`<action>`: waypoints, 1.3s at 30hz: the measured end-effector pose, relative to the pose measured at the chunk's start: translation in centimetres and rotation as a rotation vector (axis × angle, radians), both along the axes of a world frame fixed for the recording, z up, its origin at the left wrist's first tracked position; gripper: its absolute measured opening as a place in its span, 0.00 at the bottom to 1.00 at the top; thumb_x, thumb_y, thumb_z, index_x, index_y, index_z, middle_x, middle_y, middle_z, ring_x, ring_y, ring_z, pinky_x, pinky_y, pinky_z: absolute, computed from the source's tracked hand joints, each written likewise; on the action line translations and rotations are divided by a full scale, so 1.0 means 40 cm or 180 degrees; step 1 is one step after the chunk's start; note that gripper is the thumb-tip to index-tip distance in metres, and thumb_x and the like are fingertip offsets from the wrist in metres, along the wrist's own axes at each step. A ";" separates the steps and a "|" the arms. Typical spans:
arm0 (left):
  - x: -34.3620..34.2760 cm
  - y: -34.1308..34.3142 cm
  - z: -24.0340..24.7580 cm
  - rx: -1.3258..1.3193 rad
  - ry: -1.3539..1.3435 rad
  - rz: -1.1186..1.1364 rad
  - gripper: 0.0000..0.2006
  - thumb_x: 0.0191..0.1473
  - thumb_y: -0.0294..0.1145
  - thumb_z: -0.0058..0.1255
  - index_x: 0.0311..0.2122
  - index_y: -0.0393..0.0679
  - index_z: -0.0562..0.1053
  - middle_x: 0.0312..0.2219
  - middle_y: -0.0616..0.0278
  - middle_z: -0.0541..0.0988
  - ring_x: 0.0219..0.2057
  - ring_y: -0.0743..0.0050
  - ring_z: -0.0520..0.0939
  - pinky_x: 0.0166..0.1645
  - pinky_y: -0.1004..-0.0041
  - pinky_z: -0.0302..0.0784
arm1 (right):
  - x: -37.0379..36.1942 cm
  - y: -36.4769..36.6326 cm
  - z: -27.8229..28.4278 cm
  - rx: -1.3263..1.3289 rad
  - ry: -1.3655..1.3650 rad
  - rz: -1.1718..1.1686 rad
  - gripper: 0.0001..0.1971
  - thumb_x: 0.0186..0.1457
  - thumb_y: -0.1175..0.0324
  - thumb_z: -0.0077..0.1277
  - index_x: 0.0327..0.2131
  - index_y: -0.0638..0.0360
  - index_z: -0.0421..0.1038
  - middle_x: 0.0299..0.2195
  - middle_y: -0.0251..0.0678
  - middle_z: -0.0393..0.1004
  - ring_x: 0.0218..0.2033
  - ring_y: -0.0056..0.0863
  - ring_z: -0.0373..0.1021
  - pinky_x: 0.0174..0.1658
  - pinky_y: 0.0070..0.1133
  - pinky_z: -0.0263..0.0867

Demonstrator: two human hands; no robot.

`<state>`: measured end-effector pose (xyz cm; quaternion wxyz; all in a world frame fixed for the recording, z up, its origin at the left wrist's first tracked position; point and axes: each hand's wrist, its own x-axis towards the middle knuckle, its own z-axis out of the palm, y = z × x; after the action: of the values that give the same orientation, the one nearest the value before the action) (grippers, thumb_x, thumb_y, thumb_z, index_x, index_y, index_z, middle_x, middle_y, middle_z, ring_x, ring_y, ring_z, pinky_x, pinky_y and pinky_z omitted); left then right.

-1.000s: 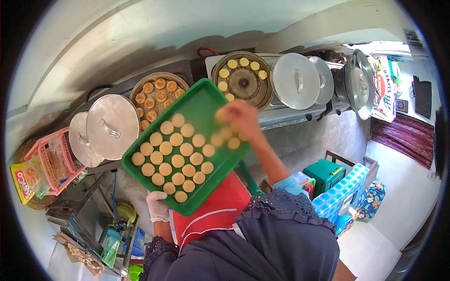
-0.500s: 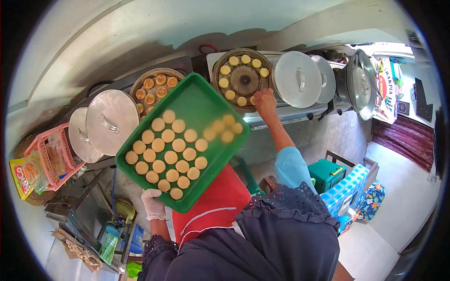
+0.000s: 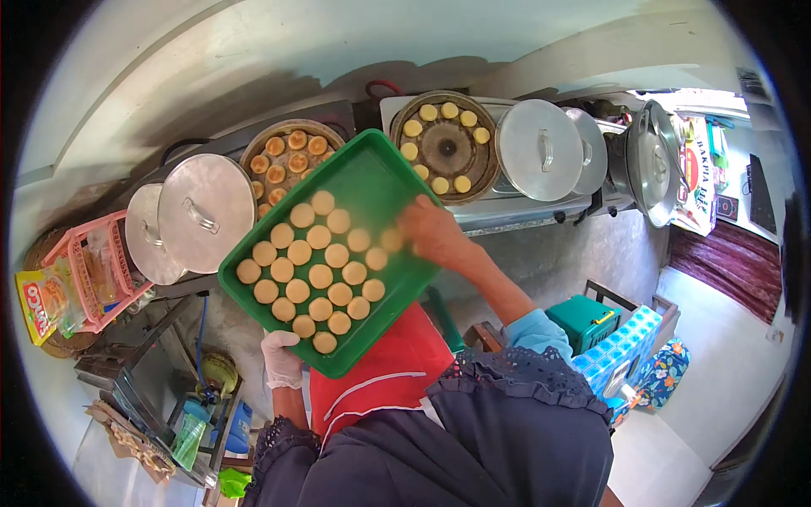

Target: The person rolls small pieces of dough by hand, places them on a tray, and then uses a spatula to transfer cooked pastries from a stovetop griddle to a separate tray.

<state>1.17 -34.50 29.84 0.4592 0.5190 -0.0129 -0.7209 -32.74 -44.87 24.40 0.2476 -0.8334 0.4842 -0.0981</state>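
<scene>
My left hand (image 3: pixel 281 359), in a white glove, grips the near left edge of a green tray (image 3: pixel 372 160) and holds it tilted in the picture. Rows of pale round dough pieces (image 3: pixel 320 275) lie in it. Over the tray's right part is my bare right hand (image 3: pixel 432 232), its fingers smeared by motion beside the rightmost dough pieces. Past the tray, a round pan (image 3: pixel 446 150) has pale yellow dough pieces (image 3: pixel 428 112) in a ring along its edge. To the left, another round pan (image 3: pixel 245 162), partly behind the tray, holds browned round pastries (image 3: pixel 297 162).
Metal lids (image 3: pixel 207 211) lie left of the browned pastries; more lids (image 3: pixel 541 150) and a large pot (image 3: pixel 650 165) stand right along the stove (image 3: pixel 528 211). A pink basket (image 3: pixel 93 270) is at far left. A green box (image 3: pixel 583 325) sits lower right.
My right hand has moved from the pan's near edge back over the tray, leaving a dough piece in the pan. The tray and my left hand have shifted slightly.
</scene>
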 end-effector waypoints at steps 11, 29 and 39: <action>-0.037 -0.004 0.016 -0.0068 0.0003 -0.0098 0.33 0.31 0.24 0.45 0.52 0.39 0.65 0.48 0.57 0.73 0.47 0.56 0.75 0.51 0.62 0.74 | -0.013 0.007 -0.012 0.0418 0.0426 0.0179 0.07 0.40 0.73 0.54 0.27 0.61 0.71 0.29 0.38 0.69 0.39 0.38 0.66 0.38 0.32 0.67; -0.021 0.017 0.013 0.0076 -0.0324 -0.0048 0.28 0.36 0.26 0.44 0.50 0.39 0.67 0.46 0.58 0.74 0.46 0.59 0.75 0.52 0.64 0.74 | -0.396 -0.072 -0.275 -0.0445 0.1057 -0.2012 0.07 0.41 0.69 0.59 0.27 0.54 0.72 0.25 0.37 0.73 0.32 0.39 0.71 0.33 0.37 0.67; -0.024 0.027 0.008 0.0170 -0.0338 0.0117 0.29 0.35 0.27 0.45 0.50 0.38 0.67 0.46 0.58 0.75 0.45 0.59 0.77 0.50 0.64 0.76 | -0.395 -0.086 -0.277 -0.0535 0.1511 -0.1472 0.07 0.40 0.75 0.51 0.28 0.56 0.74 0.30 0.36 0.71 0.38 0.37 0.70 0.35 0.33 0.71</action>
<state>0.20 -33.42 30.15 0.4569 0.5688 -0.0084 -0.6838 -48.53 -48.30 13.31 0.0296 -0.7187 0.6946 0.0054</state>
